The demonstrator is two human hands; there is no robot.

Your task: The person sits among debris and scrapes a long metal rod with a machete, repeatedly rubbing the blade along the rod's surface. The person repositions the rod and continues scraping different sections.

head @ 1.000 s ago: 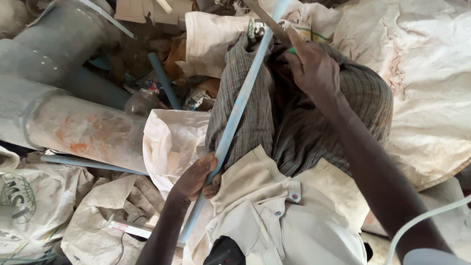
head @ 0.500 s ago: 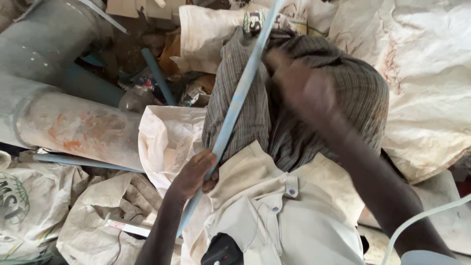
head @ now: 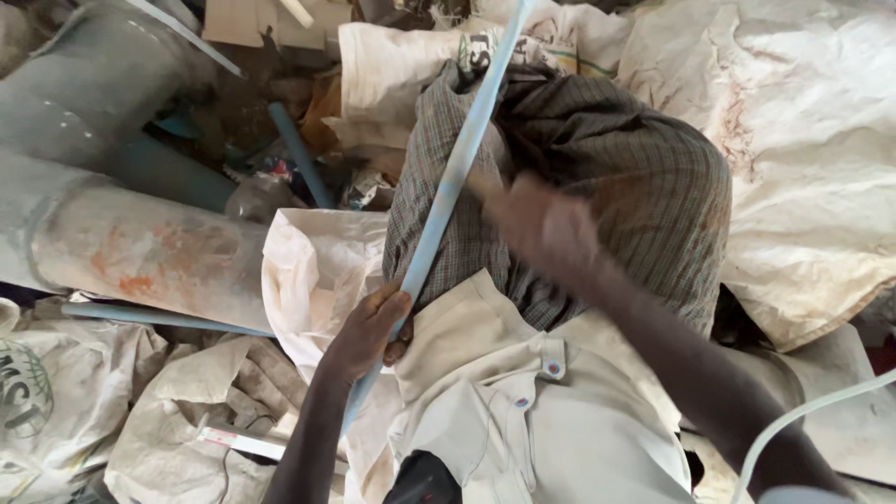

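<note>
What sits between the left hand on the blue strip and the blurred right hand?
In the head view, between the left hand gripping the light blue strip and the right hand, only checked cloth shows, over a beige shirt.

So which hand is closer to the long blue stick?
Left. The left hand is wrapped around the long blue stick near its lower end. The right hand, blurred, is just to the stick's right over the checked cloth; touching or not, I cannot tell.

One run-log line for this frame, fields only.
left hand: grips light blue strip | right hand: blurred over checked cloth, grip unclear | around: white sacks, grey pipe
</note>
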